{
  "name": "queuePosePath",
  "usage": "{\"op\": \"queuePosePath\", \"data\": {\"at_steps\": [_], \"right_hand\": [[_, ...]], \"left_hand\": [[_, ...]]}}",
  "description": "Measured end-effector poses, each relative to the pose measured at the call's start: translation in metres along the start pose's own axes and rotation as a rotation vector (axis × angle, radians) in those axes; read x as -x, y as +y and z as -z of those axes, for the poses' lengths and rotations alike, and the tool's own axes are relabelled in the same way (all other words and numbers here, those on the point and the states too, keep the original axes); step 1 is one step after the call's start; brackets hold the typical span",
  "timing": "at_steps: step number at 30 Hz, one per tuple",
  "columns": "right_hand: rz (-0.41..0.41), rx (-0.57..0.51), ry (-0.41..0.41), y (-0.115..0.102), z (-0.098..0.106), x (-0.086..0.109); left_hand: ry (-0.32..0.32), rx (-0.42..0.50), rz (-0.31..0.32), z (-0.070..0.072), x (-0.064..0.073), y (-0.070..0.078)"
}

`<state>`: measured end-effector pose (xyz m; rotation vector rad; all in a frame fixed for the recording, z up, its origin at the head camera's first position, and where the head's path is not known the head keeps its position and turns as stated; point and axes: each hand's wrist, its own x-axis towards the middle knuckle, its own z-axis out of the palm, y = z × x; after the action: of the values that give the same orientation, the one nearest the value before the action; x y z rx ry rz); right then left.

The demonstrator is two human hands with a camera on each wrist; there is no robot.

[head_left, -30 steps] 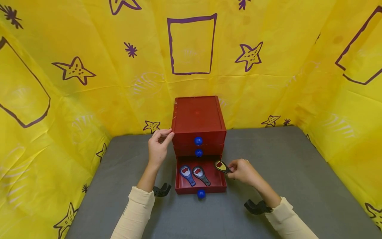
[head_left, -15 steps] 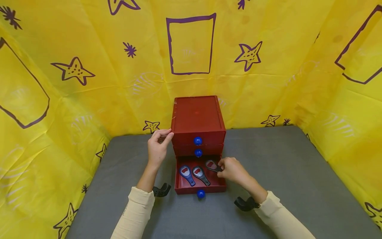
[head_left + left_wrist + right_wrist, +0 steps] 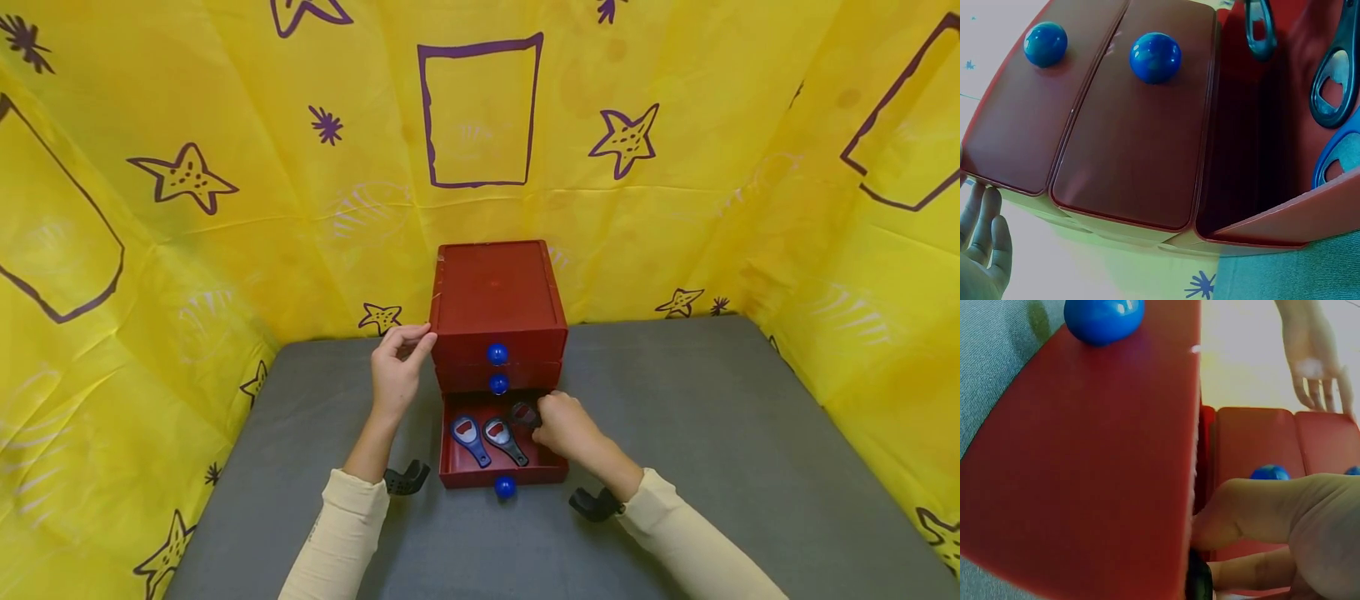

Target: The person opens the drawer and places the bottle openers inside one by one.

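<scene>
In the head view, my right hand (image 3: 567,427) pinches a dark bottle opener (image 3: 524,414) inside the pulled-out bottom drawer (image 3: 504,477). Its round head is toward the back of the drawer; my fingers hide the handle. A blue bottle opener (image 3: 469,439) and a black one (image 3: 505,440) lie side by side to its left. My left hand (image 3: 396,371) touches the front left corner of the red drawer cabinet (image 3: 498,287), its fingers extended along the side in the left wrist view. The right wrist view shows thumb and fingers at the black handle (image 3: 1199,578), behind the drawer front.
Two upper drawers with blue knobs (image 3: 497,354) are closed. A blue knob (image 3: 506,487) sticks out from the bottom drawer. The cabinet stands on a grey tabletop (image 3: 675,400), close to the yellow patterned cloth (image 3: 480,212) behind. Black wrist mounts (image 3: 596,504) hang by both forearms.
My right hand has moved left with the bottle opener, from the drawer's right edge to inside it, beside the black opener. My left hand stays at the cabinet corner.
</scene>
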<state>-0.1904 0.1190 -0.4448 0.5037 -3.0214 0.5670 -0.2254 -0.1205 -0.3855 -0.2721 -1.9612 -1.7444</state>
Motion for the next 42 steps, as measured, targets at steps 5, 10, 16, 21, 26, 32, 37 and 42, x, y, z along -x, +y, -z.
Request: {"op": "queuePosePath", "data": {"at_steps": [5,10,16,21,26,32,37,42], "right_hand": [[0.062,0.052,0.034,-0.003,-0.006,0.000],[0.074,0.096,0.066,-0.004,-0.010,0.001],[0.077,0.080,0.068,-0.002,-0.011,0.002],[0.015,0.000,0.000,-0.001,-0.008,0.002],[-0.026,-0.082,-0.017,0.001,-0.005,0.003],[-0.022,-0.147,0.008,0.004,-0.005,0.007],[-0.026,-0.180,0.020,0.006,-0.005,0.010],[-0.010,-0.208,0.051,0.007,-0.004,0.015]], "left_hand": [[-0.002,-0.006,0.005,0.001,0.001,0.000],[-0.002,-0.010,0.003,0.000,0.001,0.001],[-0.002,0.002,-0.007,0.000,0.000,0.000],[0.000,0.008,-0.028,0.001,-0.001,-0.003],[0.001,-0.001,-0.043,0.001,-0.001,-0.003],[-0.005,-0.027,-0.053,0.001,0.001,0.007],[-0.005,-0.018,-0.057,0.001,0.001,0.006],[-0.009,-0.022,-0.057,0.001,0.001,0.006]]}}
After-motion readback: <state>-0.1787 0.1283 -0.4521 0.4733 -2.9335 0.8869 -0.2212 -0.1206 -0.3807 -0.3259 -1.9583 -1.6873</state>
